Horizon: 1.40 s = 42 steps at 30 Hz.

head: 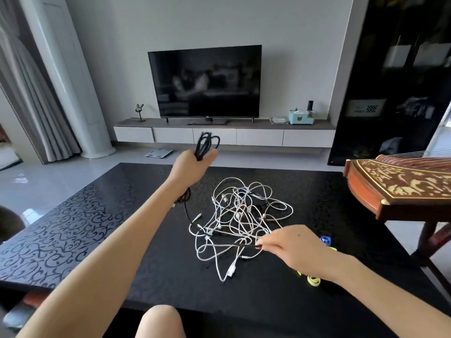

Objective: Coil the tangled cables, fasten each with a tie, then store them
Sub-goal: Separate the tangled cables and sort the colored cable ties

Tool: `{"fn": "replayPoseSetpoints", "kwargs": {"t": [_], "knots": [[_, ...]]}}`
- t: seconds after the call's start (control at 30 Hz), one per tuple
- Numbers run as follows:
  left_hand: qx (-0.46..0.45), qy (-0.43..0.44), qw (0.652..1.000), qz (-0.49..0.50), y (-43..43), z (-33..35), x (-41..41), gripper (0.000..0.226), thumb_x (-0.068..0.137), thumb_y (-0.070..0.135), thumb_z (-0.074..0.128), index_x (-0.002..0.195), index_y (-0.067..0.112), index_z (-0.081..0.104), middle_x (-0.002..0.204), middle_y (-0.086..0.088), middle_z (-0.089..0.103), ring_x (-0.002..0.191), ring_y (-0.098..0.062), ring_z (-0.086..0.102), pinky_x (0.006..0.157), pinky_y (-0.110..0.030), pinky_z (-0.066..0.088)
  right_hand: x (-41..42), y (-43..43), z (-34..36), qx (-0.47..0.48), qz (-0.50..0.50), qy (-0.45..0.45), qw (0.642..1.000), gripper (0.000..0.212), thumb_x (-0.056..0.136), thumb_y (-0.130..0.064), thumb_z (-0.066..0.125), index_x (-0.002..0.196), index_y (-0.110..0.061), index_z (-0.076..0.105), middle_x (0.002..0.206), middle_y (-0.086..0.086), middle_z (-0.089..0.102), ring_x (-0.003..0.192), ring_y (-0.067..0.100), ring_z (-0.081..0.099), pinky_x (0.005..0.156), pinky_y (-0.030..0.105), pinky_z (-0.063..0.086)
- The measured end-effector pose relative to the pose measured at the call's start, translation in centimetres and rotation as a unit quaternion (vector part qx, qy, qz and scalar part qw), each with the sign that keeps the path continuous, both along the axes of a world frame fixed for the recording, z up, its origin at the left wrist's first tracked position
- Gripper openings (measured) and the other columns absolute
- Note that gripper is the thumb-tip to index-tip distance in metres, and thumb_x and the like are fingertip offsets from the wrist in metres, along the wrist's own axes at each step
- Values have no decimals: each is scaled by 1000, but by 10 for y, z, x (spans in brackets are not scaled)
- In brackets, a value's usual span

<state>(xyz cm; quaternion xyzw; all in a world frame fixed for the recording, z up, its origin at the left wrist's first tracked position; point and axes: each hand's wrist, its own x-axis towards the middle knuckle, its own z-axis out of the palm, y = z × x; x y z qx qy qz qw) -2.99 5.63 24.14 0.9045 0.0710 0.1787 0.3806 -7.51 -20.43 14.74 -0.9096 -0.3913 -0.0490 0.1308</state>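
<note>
The left hand (192,165) is raised above the far side of the black table (73,230), fingers curled round a bundle of black cable (206,145) whose loops stick up past the thumb. A tangle of white cables (240,215) lies on the middle of the table. The right hand (290,247) is at the tangle's near right edge, fingertips pinching a dark strand. A yellow tie (313,280) and a blue tie (325,240) lie just beside that hand
</note>
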Motion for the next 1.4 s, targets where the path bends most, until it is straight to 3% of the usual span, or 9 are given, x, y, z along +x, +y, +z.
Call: {"fn": "replayPoseSetpoints", "kwargs": {"t": [0.2, 0.43, 0.63, 0.77, 0.87, 1.0, 1.1, 1.2, 1.4], "knots": [[-252, 236, 914, -214, -40, -31, -19, 82, 43, 92, 51, 69, 14, 52, 48, 9, 36, 38, -7, 32, 36, -17, 30, 0, 23, 79, 174, 63, -55, 981, 18, 94, -26, 57, 96, -17, 72, 73, -17, 64, 67, -4, 56, 68, 8, 39], [-448, 332, 748, -360, -61, -37, -32, 77, 51, 89, 50, 62, 13, 57, 54, 6, 24, 36, -3, 24, 31, -14, 24, 20, 36, 86, 161, -16, -123, 979, 22, 94, -33, 54, 95, -14, 67, 77, -1, 69, 72, 18, 62, 63, 29, 38], [-363, 331, 788, -371, -62, -38, -43, 34, 86, 28, 64, 60, 17, 46, 54, 6, 27, 41, -4, 23, 35, -14, 23, 28, 26, 90, 157, -35, -129, 979, 22, 89, -38, 60, 87, -17, 55, 70, -2, 67, 60, 16, 56, 57, 26, 33], [-300, 349, 824, -332, -67, -42, -45, 44, 100, 31, 43, 59, 19, 38, 52, 7, 28, 42, -5, 23, 36, -15, 22, 28, 20, 87, 74, -43, -281, 956, 38, 84, -46, 64, 95, -10, 59, 65, 2, 59, 57, 22, 54, 54, 29, 39], [-247, 362, 840, -320, -69, -41, -48, 43, 101, 33, 41, 61, 17, 37, 51, 7, 28, 41, -5, 24, 37, -15, 21, 23, 12, 76, -6, 38, -346, 937, 46, 93, -42, 50, 129, -14, 57, 103, 10, 64, 88, 26, 59, 71, 41, 51], [-133, 386, 840, -357, -68, -42, -51, 38, 99, 33, 47, 65, 17, 40, 52, 7, 31, 43, -7, 30, 40, -16, 30, 16, -3, 55, -102, 101, -196, 970, 70, 95, -48, 42, 151, -17, 15, 144, 5, 39, 128, 22, 39, 105, 40, 35], [-91, 422, 811, -394, -73, -45, -53, 35, 100, 30, 46, 71, 11, 43, 50, 7, 40, 44, -8, 41, 45, -18, 42, 9, -8, 44, -128, 85, -217, 964, 79, 86, -50, 58, 147, -11, 28, 124, 5, 53, 108, 19, 52, 93, 35, 42], [-9, 423, 801, -423, -79, -52, -55, 37, 100, 27, 47, 70, 5, 50, 57, -2, 58, 51, -14, 63, 55, -19, 50, 5, -6, 27, -117, 89, -350, 925, 54, 71, -56, 74, 97, -10, 66, 67, -1, 58, 50, 13, 54, 56, 26, 44], [-40, 374, 842, -387, -94, -78, -60, 24, 95, 26, 55, 75, 12, 53, 45, 10, 45, 38, -5, 38, 40, -17, 38, 10, -11, -19, -158, 56, -380, 910, 35, 61, -31, 80, 73, -10, 54, 49, -7, 50, 35, 10, 48, 40, 21, 33]]}}
